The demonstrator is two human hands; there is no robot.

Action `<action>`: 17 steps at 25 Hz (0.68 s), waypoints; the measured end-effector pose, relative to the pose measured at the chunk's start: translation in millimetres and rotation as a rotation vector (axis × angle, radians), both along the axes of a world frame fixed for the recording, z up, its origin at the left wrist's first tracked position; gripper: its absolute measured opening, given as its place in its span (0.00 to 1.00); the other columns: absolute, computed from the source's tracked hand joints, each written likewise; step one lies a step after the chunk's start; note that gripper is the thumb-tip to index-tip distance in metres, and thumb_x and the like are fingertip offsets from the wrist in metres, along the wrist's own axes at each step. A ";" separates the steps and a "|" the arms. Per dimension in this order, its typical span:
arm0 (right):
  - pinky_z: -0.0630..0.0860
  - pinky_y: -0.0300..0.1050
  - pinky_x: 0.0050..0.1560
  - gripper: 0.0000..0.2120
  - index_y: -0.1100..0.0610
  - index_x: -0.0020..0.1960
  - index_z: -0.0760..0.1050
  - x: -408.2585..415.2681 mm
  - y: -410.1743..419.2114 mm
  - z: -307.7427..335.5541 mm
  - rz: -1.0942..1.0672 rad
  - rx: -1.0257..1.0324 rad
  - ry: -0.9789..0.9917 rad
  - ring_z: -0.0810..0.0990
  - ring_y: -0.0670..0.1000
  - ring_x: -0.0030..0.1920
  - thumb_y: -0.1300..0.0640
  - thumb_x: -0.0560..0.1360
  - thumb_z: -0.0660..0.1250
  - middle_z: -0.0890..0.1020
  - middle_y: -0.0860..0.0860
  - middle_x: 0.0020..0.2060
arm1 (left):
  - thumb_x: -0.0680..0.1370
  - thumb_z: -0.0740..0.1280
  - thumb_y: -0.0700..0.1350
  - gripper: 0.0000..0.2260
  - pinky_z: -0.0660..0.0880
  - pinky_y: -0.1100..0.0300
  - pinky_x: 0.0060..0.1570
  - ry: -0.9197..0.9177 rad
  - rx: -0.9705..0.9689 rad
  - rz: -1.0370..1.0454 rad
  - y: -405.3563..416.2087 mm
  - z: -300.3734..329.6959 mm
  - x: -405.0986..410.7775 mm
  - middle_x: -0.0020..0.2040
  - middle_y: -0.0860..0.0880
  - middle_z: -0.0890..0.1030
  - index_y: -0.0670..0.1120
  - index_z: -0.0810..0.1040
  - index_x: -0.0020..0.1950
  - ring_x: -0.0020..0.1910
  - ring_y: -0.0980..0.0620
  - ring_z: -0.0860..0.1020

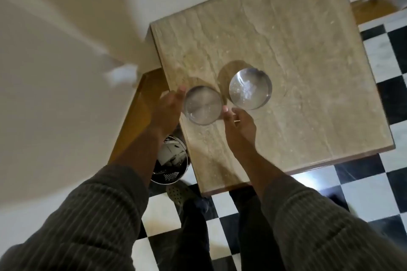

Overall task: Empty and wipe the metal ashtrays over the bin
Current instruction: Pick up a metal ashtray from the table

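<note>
Reaching for the near ashtray, I keep left hand and right hand released beside it; next I should grasp it and carry it over the bin.

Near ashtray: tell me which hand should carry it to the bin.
Left, probably. The left hand is at the near ashtray's left rim, and the bin sits below the table's left edge on that side. The right hand only touches the ashtray's right rim and would have to cross over.
</note>
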State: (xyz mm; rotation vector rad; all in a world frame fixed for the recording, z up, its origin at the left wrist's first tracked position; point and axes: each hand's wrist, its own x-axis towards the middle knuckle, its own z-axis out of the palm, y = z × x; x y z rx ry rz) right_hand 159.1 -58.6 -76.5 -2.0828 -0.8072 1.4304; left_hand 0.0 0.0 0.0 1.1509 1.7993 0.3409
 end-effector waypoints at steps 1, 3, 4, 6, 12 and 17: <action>0.71 0.38 0.46 0.26 0.55 0.62 0.76 -4.2 1.2 -6.5 -0.003 -0.008 0.003 0.79 0.49 0.52 0.37 0.75 0.63 0.81 0.51 0.55 | 0.85 0.53 0.54 0.18 0.71 0.50 0.64 -0.006 0.003 0.021 0.1 -8.4 0.8 0.62 0.46 0.76 0.47 0.76 0.67 0.63 0.47 0.74; 0.75 0.45 0.49 0.22 0.57 0.57 0.78 -9.7 4.4 -19.8 0.008 0.001 -0.001 0.80 0.49 0.49 0.40 0.77 0.62 0.82 0.50 0.48 | 0.84 0.52 0.58 0.23 0.67 0.51 0.70 -0.029 -0.060 0.047 -1.3 -26.5 -2.6 0.66 0.46 0.75 0.48 0.74 0.71 0.67 0.49 0.72; 0.77 0.47 0.51 0.20 0.57 0.57 0.79 -13.0 6.5 -26.2 0.006 0.004 0.005 0.80 0.49 0.48 0.42 0.78 0.62 0.82 0.49 0.45 | 0.82 0.52 0.64 0.25 0.65 0.51 0.72 -0.108 -0.129 0.067 -2.8 -36.3 -4.8 0.67 0.48 0.75 0.53 0.75 0.70 0.67 0.51 0.72; 0.80 0.49 0.51 0.17 0.56 0.58 0.79 -20.6 13.8 -36.3 0.033 -0.002 -0.017 0.81 0.49 0.46 0.46 0.78 0.62 0.82 0.48 0.43 | 0.73 0.52 0.75 0.25 0.66 0.44 0.73 -0.223 -0.186 0.135 -8.5 -60.9 -9.4 0.70 0.52 0.76 0.68 0.78 0.60 0.69 0.51 0.73; 0.84 0.58 0.44 0.18 0.62 0.58 0.73 -37.1 30.2 -61.7 0.154 -0.105 -0.125 0.83 0.61 0.47 0.61 0.69 0.61 0.80 0.59 0.52 | 0.71 0.50 0.75 0.38 0.68 0.42 0.71 -0.297 -0.152 0.308 -24.2 -83.6 -18.3 0.71 0.49 0.77 0.55 0.74 0.72 0.70 0.48 0.73; 0.84 0.60 0.40 0.09 0.59 0.53 0.69 -62.4 -3.5 -45.8 0.279 -0.161 -0.017 0.83 0.59 0.45 0.63 0.73 0.63 0.76 0.52 0.44 | 0.81 0.48 0.65 0.31 0.77 0.55 0.54 -0.339 -0.276 0.501 -69.1 -93.7 -61.8 0.65 0.43 0.81 0.47 0.76 0.69 0.63 0.45 0.79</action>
